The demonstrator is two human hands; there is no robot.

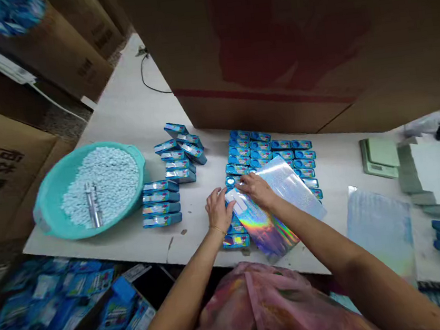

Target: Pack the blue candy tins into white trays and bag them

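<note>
My left hand [219,210] and my right hand [257,188] meet over a shiny holographic sheet [274,206] lying across rows of small blue tins [270,151] on the table [126,112]. The right hand's fingers pinch the sheet's upper left corner, where a small white patch shows. With curled fingers, the left hand presses on the sheet's left edge, above a blue tin [235,240].
A teal basin [51,202] of small pale tablets with a metal tool stands at left. More blue tins [161,203] are stacked beside it. A big cardboard box [289,46] fills the back. Clear sleeves [381,226] and green and white trays [380,160] lie at right.
</note>
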